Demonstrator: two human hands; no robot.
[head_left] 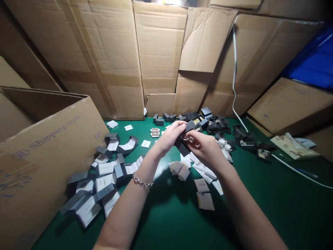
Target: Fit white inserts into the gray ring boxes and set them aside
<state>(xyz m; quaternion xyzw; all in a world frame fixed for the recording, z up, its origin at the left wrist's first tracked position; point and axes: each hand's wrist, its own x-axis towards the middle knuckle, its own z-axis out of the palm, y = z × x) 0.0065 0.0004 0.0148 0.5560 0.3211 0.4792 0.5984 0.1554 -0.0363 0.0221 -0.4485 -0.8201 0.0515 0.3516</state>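
Observation:
Both hands meet over the middle of the green table around a small black box (183,147) whose parts stand unfolded. My left hand (173,135) is closed on its left side, the fingers over the upper edge. My right hand (201,144) pinches at its right side, where a bit of something whitish shows by the fingertips; I cannot make out what it is. Below the hands lie small white packets (179,170) and folded papers. Just behind them is a heap of black boxes (218,123), some open with a yellowish inside.
At left, open black boxes with white linings (106,168) are piled against a large carton (49,152). Loose white cards (145,143) and a small open box (155,132) lie behind. Cartons (104,59) wall the back. A white cable (235,69) runs down across the right side.

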